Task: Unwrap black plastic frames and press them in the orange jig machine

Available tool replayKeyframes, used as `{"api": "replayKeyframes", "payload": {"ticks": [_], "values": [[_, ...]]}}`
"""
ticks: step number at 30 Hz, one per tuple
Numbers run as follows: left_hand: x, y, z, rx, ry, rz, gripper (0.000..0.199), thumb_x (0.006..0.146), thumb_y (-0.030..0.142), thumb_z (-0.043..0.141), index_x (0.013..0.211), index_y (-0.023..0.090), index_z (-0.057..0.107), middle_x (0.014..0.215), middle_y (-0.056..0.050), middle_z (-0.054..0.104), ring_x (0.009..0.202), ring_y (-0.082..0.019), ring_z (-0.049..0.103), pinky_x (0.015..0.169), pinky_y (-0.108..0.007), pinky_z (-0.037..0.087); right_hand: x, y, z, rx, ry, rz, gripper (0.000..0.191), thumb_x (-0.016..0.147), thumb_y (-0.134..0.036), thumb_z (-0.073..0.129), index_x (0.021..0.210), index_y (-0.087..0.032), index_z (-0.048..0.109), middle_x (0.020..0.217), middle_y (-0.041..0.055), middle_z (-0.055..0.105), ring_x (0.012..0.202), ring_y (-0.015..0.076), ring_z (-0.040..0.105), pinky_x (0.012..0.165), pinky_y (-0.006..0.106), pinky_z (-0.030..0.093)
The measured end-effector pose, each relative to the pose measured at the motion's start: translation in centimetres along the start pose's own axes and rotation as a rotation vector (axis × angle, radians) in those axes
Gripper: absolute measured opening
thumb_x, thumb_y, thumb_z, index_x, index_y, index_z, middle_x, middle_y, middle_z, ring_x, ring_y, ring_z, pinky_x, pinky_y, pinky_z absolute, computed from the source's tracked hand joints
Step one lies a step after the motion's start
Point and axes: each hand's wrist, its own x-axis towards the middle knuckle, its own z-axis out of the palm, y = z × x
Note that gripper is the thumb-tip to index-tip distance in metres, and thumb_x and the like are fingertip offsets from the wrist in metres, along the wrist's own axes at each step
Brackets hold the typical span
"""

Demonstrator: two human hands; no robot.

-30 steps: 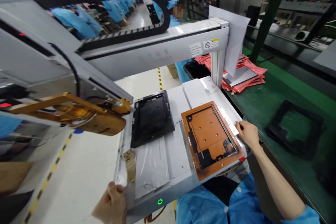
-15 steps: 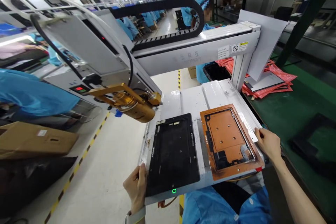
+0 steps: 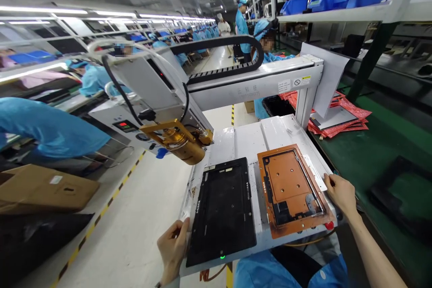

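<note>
My left hand [image 3: 173, 244] is closed at the left edge of the white machine bed [image 3: 229, 141], its thumb touching the edge. What its curled fingers hold, if anything, is hidden. Close beside it lies a black fixture plate [image 3: 221, 207] with a dark rectangular recess. My right hand [image 3: 341, 194] is closed against the bed's right edge, fingertips hidden. Near it sits an orange-brown fixture plate [image 3: 286, 177] holding a black-edged frame with a shiny strip along its right side. A brass-coloured cylinder [image 3: 187, 148] on the machine head hangs beyond the black plate.
A gantry beam [image 3: 249, 87] with a black cable chain [image 3: 222, 42] spans the bed's back. Red plastic sleeves [image 3: 361, 114] lie on the green bench [image 3: 378, 144]. A cardboard box [image 3: 47, 189] stands at left. Co-workers in blue work beyond; one blue sleeve [image 3: 50, 126] is near left.
The view has tilted up, so the machine sits lower in the picture and more of the room shows. Both hands stay closed at the bed's edges; the plates have not moved on the bed.
</note>
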Motion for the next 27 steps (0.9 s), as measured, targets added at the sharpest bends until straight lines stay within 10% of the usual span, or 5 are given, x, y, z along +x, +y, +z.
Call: {"api": "replayKeyframes", "payload": {"ticks": [6, 10, 17, 22, 27], "values": [[2.7, 5.7, 1.0, -0.02, -0.321, 0.181, 0.048, 0.09, 0.062, 0.069, 0.067, 0.021, 0.065, 0.063, 0.001, 0.056, 0.06, -0.016, 0.051, 0.061, -0.03, 0.043, 0.4, -0.1, 0.0, 0.094, 0.012, 0.027, 0.059, 0.107, -0.061, 0.041, 0.064, -0.023, 0.057, 0.069, 0.0083, 0.069, 0.064, 0.0219, 0.06, 0.064, 0.035, 0.03], [2.5, 11.2, 4.8, 0.092, -0.6, 0.549, 0.028, 0.102, 0.049, 0.063, 0.105, 0.026, 0.079, 0.108, -0.006, 0.077, 0.1, -0.025, 0.071, 0.095, -0.039, 0.057, 0.8, 0.2, -1.0, 0.298, 0.11, 0.093, 0.066, 0.104, -0.072, 0.042, 0.06, -0.024, 0.054, 0.057, 0.004, 0.059, 0.057, 0.0214, 0.055, 0.064, 0.035, 0.036], [2.3, 14.3, 10.7, 0.412, -0.693, 1.063, 0.019, 0.105, 0.034, 0.065, 0.118, 0.024, 0.075, 0.163, -0.013, 0.058, 0.161, -0.038, 0.043, 0.131, -0.065, 0.039, -1.9, -4.7, -4.2, 0.505, 0.223, 0.012, 0.066, 0.105, -0.073, 0.051, 0.058, -0.026, 0.051, 0.055, 0.0, 0.052, 0.054, 0.0198, 0.051, 0.059, 0.034, 0.039], [3.5, 15.1, 12.4, 0.385, -0.718, 1.191, 0.014, 0.1, 0.035, 0.072, 0.097, 0.021, 0.072, 0.152, -0.015, 0.066, 0.151, -0.038, 0.053, 0.133, -0.063, 0.038, -5.8, -11.4, -4.2, 0.614, 0.156, -0.274, 0.056, 0.113, -0.05, 0.051, 0.064, -0.025, 0.052, 0.059, -0.0009, 0.054, 0.053, 0.0181, 0.054, 0.055, 0.032, 0.041], [6.1, 18.9, 9.8, 0.354, -0.67, 1.198, 0.022, 0.102, 0.031, 0.063, 0.082, 0.024, 0.065, 0.094, -0.004, 0.073, 0.097, -0.023, 0.07, 0.111, -0.044, 0.053, -8.7, -18.7, 2.9, 0.527, 0.437, -0.601, 0.047, 0.111, -0.032, 0.051, 0.064, -0.027, 0.052, 0.058, -0.0001, 0.052, 0.053, 0.0182, 0.051, 0.054, 0.033, 0.038]]}}
